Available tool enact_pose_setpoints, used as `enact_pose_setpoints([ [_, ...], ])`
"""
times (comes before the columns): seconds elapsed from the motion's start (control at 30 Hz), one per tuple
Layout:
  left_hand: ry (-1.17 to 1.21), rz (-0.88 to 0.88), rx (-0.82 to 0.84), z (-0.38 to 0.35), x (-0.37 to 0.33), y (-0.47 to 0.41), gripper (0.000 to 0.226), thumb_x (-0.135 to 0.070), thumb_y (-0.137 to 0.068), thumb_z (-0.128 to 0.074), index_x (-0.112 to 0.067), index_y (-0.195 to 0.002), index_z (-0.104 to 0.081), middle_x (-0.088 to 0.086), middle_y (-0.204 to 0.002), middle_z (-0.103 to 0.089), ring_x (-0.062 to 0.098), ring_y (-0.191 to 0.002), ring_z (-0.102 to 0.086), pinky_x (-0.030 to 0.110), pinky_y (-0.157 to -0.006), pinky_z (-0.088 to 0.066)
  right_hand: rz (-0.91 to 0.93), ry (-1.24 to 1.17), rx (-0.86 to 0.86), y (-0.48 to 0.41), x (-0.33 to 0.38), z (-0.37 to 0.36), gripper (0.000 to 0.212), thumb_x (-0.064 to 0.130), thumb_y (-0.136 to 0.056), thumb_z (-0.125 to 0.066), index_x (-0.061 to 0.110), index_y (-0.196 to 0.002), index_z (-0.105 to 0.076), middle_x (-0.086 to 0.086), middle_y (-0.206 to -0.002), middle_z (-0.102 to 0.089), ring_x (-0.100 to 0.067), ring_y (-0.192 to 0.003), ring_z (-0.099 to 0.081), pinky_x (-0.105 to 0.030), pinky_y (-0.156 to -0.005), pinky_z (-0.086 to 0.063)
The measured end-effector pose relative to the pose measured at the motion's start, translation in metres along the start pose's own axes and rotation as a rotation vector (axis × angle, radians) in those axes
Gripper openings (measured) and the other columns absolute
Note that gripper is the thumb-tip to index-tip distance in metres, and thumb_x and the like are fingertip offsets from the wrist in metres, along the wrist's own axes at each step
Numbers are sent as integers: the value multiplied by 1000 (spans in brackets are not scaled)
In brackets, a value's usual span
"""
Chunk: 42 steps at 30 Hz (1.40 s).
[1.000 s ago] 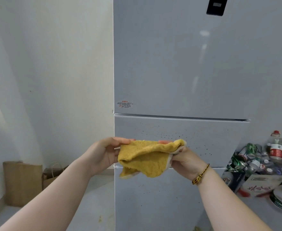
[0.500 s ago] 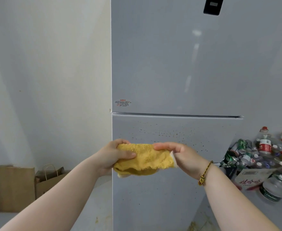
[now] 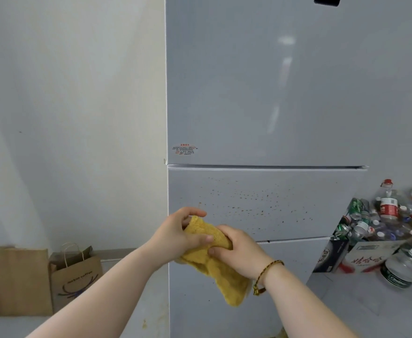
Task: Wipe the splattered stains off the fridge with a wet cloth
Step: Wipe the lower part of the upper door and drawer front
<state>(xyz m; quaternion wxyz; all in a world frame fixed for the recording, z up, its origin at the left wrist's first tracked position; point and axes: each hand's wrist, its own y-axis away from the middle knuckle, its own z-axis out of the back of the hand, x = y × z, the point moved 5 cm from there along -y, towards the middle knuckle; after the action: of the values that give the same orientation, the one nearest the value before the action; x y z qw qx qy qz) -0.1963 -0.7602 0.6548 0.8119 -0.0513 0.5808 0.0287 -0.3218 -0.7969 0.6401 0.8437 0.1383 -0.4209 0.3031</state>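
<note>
A tall pale grey fridge (image 3: 285, 93) fills the middle and right of the view. Its middle drawer front carries brown splattered stains (image 3: 261, 206) in scattered rows. In front of the fridge's lower left edge both hands hold a yellow cloth (image 3: 222, 274) bunched together, a little way off the fridge. My left hand (image 3: 178, 232) grips its upper end with curled fingers. My right hand (image 3: 239, 252) grips the middle, and the loose end hangs down below it. A braided bracelet (image 3: 266, 272) sits on the right wrist.
Brown paper bags (image 3: 73, 276) stand on the floor against the wall at lower left. To the right of the fridge lies a pile of empty bottles and cans (image 3: 383, 215) over cardboard boxes (image 3: 366, 259). A white wall (image 3: 78, 93) is left of the fridge.
The cloth was stretched flat between the hands, and it is now bunched with the hands close together. Its free end has dropped below my right hand.
</note>
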Motion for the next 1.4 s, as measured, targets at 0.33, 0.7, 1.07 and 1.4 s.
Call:
enact_pose_setpoints([
  [0.33,130,136,-546,42,33,-63,31,-19,-92,-50,-11,-123,-51,3,-103,-60,23,-93,-54,40,-96,-43,71,-193,-220,-45,-37,76,33,16,-87,-60,43,-95,-43,19,-94,-55,-4,-88,-57,-8,-72,-45],
  [0.7,207,133,-710,39,19,-111,31,-27,-99,-30,-21,-124,-47,-4,-112,-54,14,-101,-46,26,-86,-30,529,473,-685,-104,-30,140,26,35,-76,-54,19,-96,-58,7,-71,-62,-17,-66,-58,-17,-58,-39],
  [1.07,209,74,-607,55,22,-115,24,-27,-98,-37,-33,-83,-56,-16,-86,-59,0,-82,-54,15,-70,-40,816,675,-1254,-104,-41,102,14,18,-95,-38,20,-86,-48,-2,-98,-44,-24,-91,-46,-35,-79,-33],
  [1.4,303,136,-394,77,32,-118,18,-23,-94,-46,-20,-92,-63,-11,-80,-69,5,-80,-62,12,-67,-51,647,850,-1111,-130,-43,25,38,38,-96,-33,21,-130,-36,2,-156,6,-16,-144,2,-44,-115,1],
])
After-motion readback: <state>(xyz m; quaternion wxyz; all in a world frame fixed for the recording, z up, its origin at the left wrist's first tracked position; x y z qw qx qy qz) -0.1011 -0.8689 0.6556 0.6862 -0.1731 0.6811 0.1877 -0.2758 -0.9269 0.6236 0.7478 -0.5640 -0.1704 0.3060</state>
